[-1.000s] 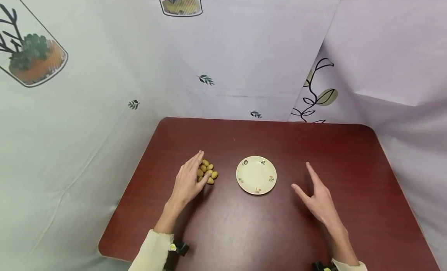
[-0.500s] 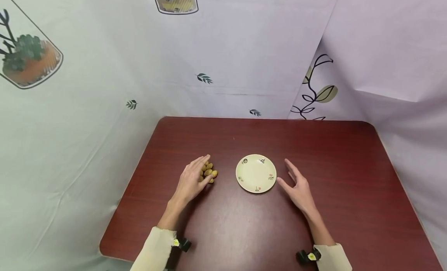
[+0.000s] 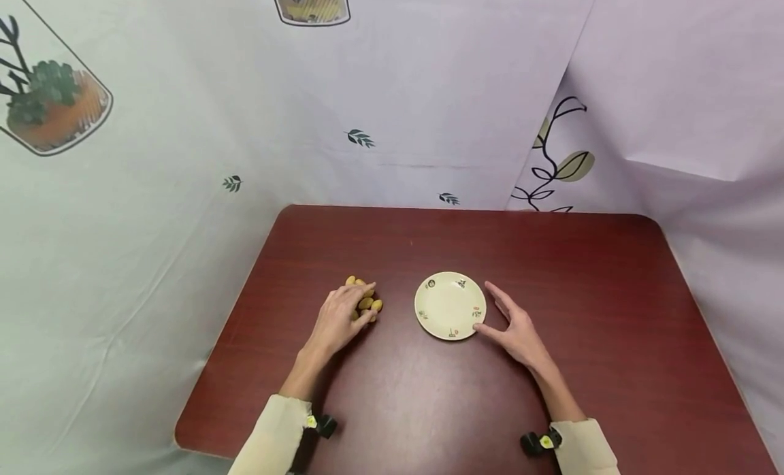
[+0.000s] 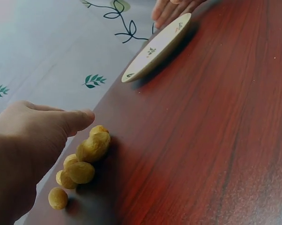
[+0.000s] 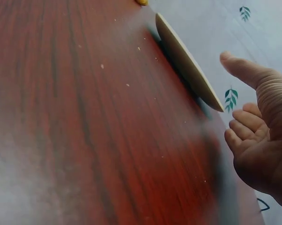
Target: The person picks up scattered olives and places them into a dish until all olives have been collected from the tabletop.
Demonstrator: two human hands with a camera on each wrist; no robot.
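Small yellow-brown oval pieces [image 4: 81, 172], with slightly wrinkled skins, lie in a cluster on the table. My left hand [image 3: 337, 318] arches over their left side, thumb stretched along the near edge and fingers bent across the top; its fingers are hidden in the left wrist view. A round cream plate [image 3: 450, 305] with small printed motifs rests flat to the right of the cluster. Beside the plate's right rim is my right hand [image 3: 519, 333], thumb and fingers spread apart. Its thumb tip overlaps the lower right rim in the head view, and nothing is between the fingers.
The dark red wooden table [image 3: 612, 312] has rounded far corners. White fabric [image 3: 429, 87] printed with plants and leaves hangs behind it and along both sides. Black wrist cameras [image 3: 535, 442] sit at the cuffs of the pale sleeves [image 3: 584, 448].
My right hand has moved left from well off the plate to its right rim. The left hand has shifted slightly right over the pieces, and its fingers have bent more. The plate stays put.
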